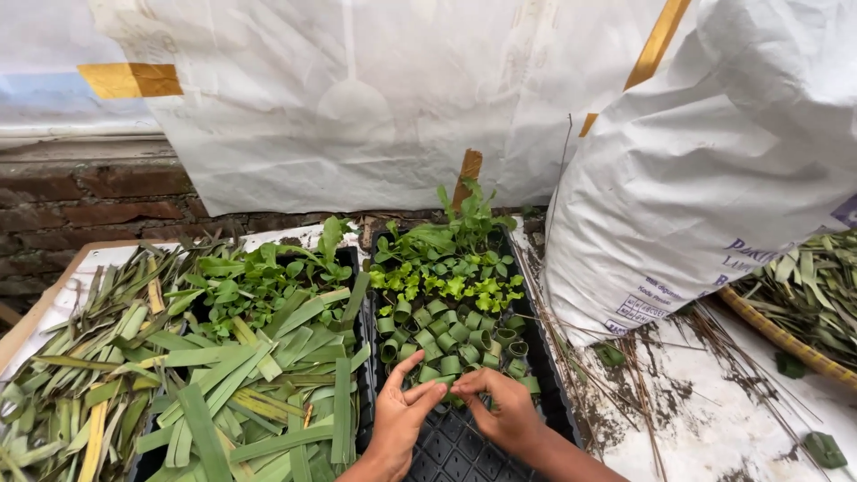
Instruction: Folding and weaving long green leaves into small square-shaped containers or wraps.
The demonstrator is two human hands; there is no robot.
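Your fingertips pinch a green rolled leaf cup, left hand and right hand meeting over the black seedling tray. More cups and seedlings fill the far rows; near cells bare, white sack crowds right edge.

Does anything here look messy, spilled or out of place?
Yes. Dark soil and thin dry stalks are scattered over the white sheet right of the black seedling tray, beside the big white sack. Cut leaf strips lie heaped over the left tray, hiding most of it. The hands' own leaf-ring pots stand in neat rows.
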